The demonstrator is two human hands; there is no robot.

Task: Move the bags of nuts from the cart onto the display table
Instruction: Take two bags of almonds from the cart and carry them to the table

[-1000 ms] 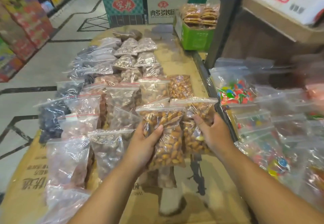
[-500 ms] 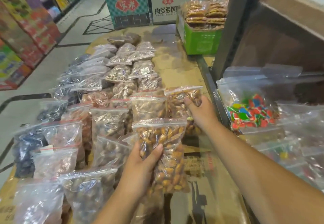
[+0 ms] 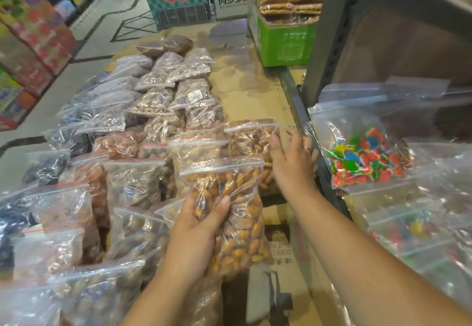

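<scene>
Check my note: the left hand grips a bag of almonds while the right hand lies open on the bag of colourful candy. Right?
Not quite. The head view shows the right hand lying open on a second bag of almonds, not the candy bag, which sits untouched to its right. The left hand does grip a bag of almonds.

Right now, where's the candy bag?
Head view, right side: the candy bag lies just right of the right hand, across the dark rail from the nut bags.
</scene>
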